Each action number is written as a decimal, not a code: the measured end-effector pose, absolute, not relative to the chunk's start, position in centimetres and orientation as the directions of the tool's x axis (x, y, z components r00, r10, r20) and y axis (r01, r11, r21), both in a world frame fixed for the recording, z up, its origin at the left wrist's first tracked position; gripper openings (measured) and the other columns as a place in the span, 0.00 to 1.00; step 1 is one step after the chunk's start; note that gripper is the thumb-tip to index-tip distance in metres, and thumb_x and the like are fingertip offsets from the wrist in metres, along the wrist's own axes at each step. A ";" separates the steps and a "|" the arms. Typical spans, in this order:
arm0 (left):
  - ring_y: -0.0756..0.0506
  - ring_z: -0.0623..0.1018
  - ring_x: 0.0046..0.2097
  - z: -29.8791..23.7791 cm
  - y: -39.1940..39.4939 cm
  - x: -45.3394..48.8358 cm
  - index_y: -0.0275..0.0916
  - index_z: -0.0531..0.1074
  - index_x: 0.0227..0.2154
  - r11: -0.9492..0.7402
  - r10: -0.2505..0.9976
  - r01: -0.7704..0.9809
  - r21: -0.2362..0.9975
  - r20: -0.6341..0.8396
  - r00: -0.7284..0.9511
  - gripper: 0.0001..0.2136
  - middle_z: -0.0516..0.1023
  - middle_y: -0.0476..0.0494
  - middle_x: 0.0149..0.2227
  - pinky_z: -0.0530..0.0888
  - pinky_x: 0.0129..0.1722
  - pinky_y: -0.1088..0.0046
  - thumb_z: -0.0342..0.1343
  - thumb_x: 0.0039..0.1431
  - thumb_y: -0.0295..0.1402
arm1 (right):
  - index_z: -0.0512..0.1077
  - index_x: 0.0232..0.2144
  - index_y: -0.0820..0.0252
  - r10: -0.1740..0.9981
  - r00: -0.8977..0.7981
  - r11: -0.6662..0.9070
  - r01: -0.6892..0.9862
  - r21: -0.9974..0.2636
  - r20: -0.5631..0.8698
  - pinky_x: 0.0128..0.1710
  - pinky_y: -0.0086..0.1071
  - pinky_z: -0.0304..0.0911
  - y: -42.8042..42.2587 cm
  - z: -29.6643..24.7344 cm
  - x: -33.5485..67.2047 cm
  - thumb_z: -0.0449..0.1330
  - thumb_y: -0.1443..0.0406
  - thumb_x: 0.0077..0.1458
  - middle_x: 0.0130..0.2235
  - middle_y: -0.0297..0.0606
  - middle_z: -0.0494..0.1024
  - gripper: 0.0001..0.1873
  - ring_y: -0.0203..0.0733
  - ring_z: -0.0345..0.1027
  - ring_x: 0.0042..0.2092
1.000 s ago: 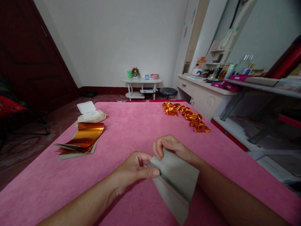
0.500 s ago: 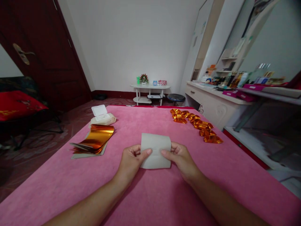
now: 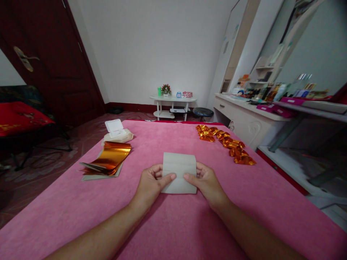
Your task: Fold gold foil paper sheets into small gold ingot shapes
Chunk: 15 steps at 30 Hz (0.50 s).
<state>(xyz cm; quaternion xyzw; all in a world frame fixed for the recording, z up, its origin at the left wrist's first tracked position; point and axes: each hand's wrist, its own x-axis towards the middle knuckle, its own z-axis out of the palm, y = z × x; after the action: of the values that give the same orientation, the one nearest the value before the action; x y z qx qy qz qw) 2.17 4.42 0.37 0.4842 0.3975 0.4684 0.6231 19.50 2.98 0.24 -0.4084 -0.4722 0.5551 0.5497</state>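
A pale grey sheet of paper (image 3: 179, 169) stands curled over in front of me, its lower edge on the pink cloth. My left hand (image 3: 151, 182) pinches its left side, thumb on the front and fingers behind. On the other side my right hand (image 3: 206, 180) grips it the same way. The two thumbs nearly meet along a crease across the sheet's middle.
A stack of gold foil sheets (image 3: 108, 160) lies at the left, with an open wet-wipe pack (image 3: 117, 133) behind it. A row of folded gold foil pieces (image 3: 225, 142) runs along the right. The pink table cover (image 3: 173, 224) ends near a dresser (image 3: 244, 115) at right.
The sheet hung low between my wrists a second ago; both hands lifted it forward and upright. Since half a second ago the thumbs have slid closer together on it.
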 end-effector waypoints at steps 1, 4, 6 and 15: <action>0.45 0.78 0.31 0.4 4.4 2.2 0.33 0.71 0.44 0.073 0.973 -0.186 0.980 -0.028 0.231 0.25 0.80 0.39 0.33 0.74 0.31 0.71 0.67 0.42 0.36 | 0.69 0.42 0.60 0.996 -0.048 0.063 -0.214 -0.975 0.075 0.34 0.36 0.68 3.0 0.1 19.4 0.69 0.62 0.40 0.37 0.41 0.79 0.25 0.44 0.73 0.34; 0.47 0.77 0.26 0.5 4.3 2.1 0.38 0.55 0.58 -0.011 0.987 -0.158 0.987 0.036 0.157 0.37 0.79 0.46 0.26 0.71 0.26 0.75 0.64 0.46 0.37 | 0.58 0.53 0.54 0.995 0.044 0.095 -0.173 -0.980 0.089 0.31 0.36 0.68 3.0 -0.1 19.4 0.66 0.63 0.44 0.37 0.38 0.79 0.35 0.42 0.73 0.31; 0.49 0.75 0.23 0.6 4.3 2.0 0.41 0.46 0.62 -0.053 0.987 -0.167 0.984 0.077 0.138 0.40 0.77 0.51 0.22 0.68 0.23 0.79 0.62 0.50 0.37 | 0.52 0.58 0.50 0.991 0.080 0.117 -0.134 -0.984 0.107 0.28 0.34 0.67 3.0 -0.1 19.7 0.62 0.62 0.49 0.34 0.34 0.79 0.36 0.40 0.71 0.28; 0.50 0.74 0.27 0.1 4.9 1.4 0.33 0.77 0.34 0.121 0.980 -0.252 0.960 -0.075 0.185 0.11 0.79 0.43 0.28 0.67 0.27 0.77 0.59 0.48 0.32 | 0.78 0.28 0.59 0.993 -0.052 0.100 -0.069 -0.993 0.104 0.37 0.34 0.65 3.2 -0.1 20.9 0.55 0.69 0.45 0.34 0.38 0.78 0.11 0.43 0.70 0.37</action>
<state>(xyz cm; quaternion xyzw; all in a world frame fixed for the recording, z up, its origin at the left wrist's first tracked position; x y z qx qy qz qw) 1.40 4.95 0.06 0.4456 0.4082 0.4909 0.6275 20.86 3.24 -0.11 -0.4430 -0.5217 0.5037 0.5271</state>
